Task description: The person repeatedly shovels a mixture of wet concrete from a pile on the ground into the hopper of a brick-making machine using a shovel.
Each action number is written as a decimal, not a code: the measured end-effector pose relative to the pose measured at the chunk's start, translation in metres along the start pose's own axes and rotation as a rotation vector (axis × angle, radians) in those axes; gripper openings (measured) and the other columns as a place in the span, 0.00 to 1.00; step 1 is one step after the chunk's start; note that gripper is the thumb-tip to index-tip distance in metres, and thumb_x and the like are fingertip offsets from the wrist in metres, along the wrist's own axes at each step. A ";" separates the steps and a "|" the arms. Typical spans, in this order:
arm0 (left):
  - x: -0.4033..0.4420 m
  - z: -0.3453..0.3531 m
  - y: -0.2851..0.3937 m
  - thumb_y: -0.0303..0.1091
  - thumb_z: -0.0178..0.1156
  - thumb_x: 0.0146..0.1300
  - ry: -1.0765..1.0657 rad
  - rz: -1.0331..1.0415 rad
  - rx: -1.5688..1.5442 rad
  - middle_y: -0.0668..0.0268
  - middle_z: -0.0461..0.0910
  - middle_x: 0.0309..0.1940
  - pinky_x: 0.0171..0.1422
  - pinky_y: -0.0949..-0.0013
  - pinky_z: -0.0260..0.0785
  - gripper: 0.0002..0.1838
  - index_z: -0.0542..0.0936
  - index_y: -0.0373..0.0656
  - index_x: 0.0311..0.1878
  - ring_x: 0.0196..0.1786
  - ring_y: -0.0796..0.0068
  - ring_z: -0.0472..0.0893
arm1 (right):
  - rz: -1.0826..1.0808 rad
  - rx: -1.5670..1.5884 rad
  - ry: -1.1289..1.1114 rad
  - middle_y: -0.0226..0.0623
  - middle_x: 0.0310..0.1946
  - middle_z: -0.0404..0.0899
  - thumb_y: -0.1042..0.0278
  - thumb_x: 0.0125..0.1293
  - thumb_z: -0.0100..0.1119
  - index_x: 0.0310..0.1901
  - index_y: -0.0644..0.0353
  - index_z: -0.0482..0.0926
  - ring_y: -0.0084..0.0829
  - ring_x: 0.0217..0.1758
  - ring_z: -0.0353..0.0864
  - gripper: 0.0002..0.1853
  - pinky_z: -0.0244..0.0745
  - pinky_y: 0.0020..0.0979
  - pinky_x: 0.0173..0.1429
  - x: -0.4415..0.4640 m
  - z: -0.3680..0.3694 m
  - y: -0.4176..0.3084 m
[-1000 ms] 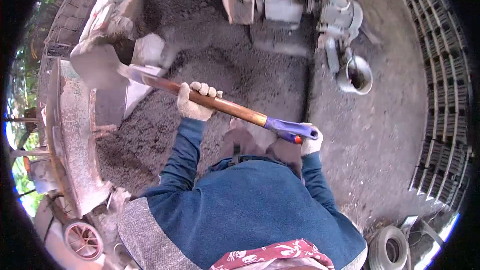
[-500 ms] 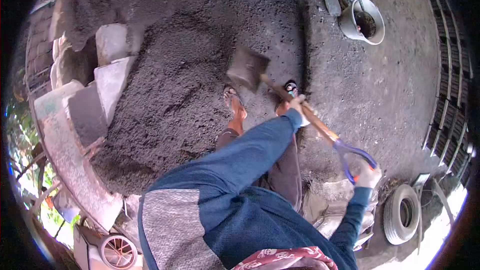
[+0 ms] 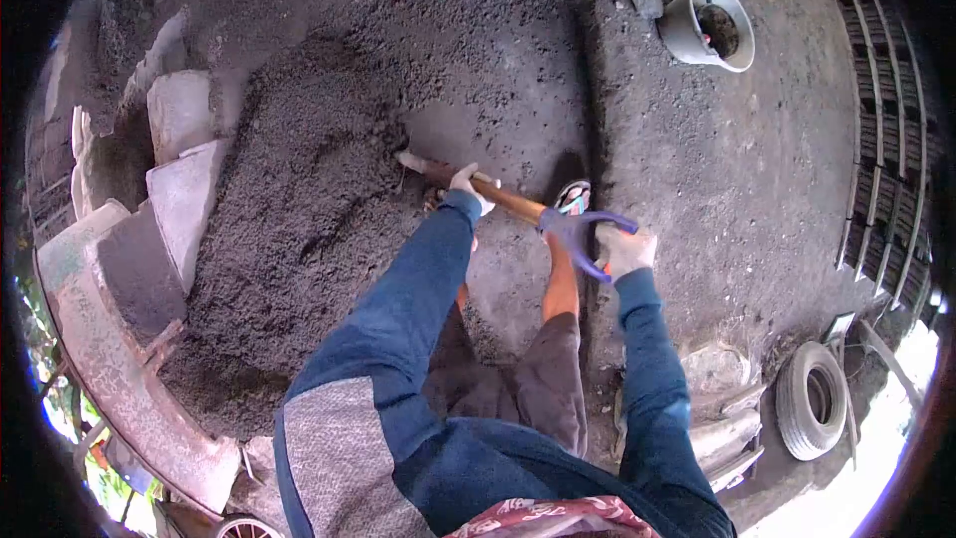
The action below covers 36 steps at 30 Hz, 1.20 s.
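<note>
A shovel [image 3: 516, 203] with a wooden shaft and a purple D-shaped handle slants across in front of me. My left hand [image 3: 472, 188], in a light glove, is wrapped round the shaft fairly low down. On the D-handle is my right hand [image 3: 627, 250], also gloved and closed round the grip. The shovel's socket end meets the edge of a heap of dark, gritty sand-like material [image 3: 309, 149]. Its blade is hidden there, sunk in the heap. My sandalled right foot [image 3: 573, 197] stands on the floor below the shaft; the other foot is mostly covered by my left arm.
Pale slabs [image 3: 184, 204] and a curved low wall [image 3: 110, 339] border the heap on the left. A white bucket [image 3: 680, 28] with dark contents stands upper right. Further right are a slatted barrier [image 3: 881, 130] and a tyre [image 3: 794, 408]. A raised floor edge [image 3: 599, 90] runs beside my foot.
The shovel has swung left and its blade has gone from above the floor into the heap's edge. Both hands have moved left with it, still gripping it.
</note>
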<state>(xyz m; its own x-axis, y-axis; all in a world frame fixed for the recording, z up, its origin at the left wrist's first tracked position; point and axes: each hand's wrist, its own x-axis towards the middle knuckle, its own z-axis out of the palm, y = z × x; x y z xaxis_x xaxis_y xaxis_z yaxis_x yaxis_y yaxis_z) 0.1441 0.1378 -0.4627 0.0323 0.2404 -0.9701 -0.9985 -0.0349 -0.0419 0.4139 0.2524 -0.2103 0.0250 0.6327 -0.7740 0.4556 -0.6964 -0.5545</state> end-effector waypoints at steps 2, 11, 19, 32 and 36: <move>-0.011 -0.001 -0.022 0.43 0.59 0.64 0.058 -0.054 -0.053 0.60 0.72 0.22 0.51 0.44 0.72 0.16 0.71 0.46 0.23 0.32 0.56 0.75 | 0.025 0.057 -0.014 0.37 0.23 0.82 0.73 0.51 0.65 0.31 0.67 0.83 0.27 0.23 0.80 0.07 0.75 0.31 0.27 -0.011 -0.018 -0.004; -0.139 -0.091 -0.081 0.40 0.60 0.61 0.007 0.315 0.083 0.70 0.69 0.23 0.38 0.53 0.71 0.11 0.68 0.50 0.30 0.33 0.70 0.74 | -0.481 -0.338 -0.086 0.28 0.16 0.75 0.73 0.47 0.62 0.20 0.57 0.76 0.24 0.17 0.75 0.04 0.70 0.32 0.20 -0.080 -0.101 0.187; -0.355 0.002 -0.027 0.43 0.54 0.66 0.169 0.275 0.052 0.68 0.66 0.18 0.28 0.58 0.67 0.13 0.66 0.49 0.29 0.19 0.65 0.66 | 0.174 0.546 -0.099 0.47 0.18 0.76 0.81 0.51 0.59 0.25 0.70 0.78 0.38 0.12 0.73 0.01 0.72 0.42 0.16 -0.169 -0.073 0.122; -0.626 0.300 0.150 0.48 0.60 0.64 -1.329 0.574 0.078 0.72 0.73 0.18 0.36 0.52 0.72 0.16 0.73 0.49 0.26 0.23 0.68 0.76 | -1.606 0.217 0.374 0.32 0.30 0.79 0.73 0.47 0.69 0.32 0.56 0.77 0.30 0.31 0.79 0.11 0.76 0.38 0.38 -0.299 -0.021 -0.230; -0.602 0.285 0.175 0.55 0.57 0.65 -1.413 0.556 0.111 0.71 0.75 0.18 0.32 0.55 0.72 0.21 0.74 0.48 0.27 0.24 0.67 0.78 | -2.077 -0.524 0.479 0.26 0.31 0.77 0.64 0.43 0.66 0.31 0.48 0.75 0.33 0.38 0.78 0.11 0.70 0.48 0.56 -0.345 -0.020 -0.257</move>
<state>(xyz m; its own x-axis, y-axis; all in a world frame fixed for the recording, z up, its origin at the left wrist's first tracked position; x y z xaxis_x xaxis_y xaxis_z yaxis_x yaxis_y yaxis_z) -0.0628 0.2637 0.1827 -0.3398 0.9262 0.1636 -0.8697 -0.3756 0.3203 0.3064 0.2197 0.2055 -0.5605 0.2181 0.7989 0.2484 0.9646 -0.0890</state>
